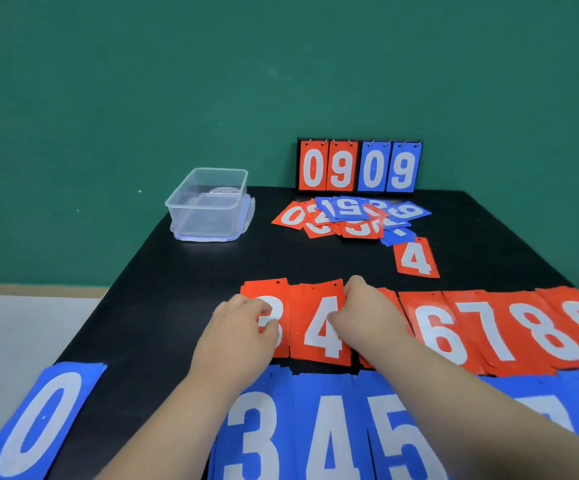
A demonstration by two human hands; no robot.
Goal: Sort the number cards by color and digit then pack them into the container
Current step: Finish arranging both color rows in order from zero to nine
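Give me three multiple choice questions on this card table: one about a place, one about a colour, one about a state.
1. Where does the clear container stand on the table? A. back left B. front right C. centre front
2. What colour is the lone 4 card by the mixed pile? A. blue B. red C. green
3. How is the clear container? A. lidded B. full of cards C. open, no cards inside

Answers: 1 A, it sits at the far left edge. 2 B, its face is red with a white digit. 3 C, its top is uncovered and the clear walls show no cards.
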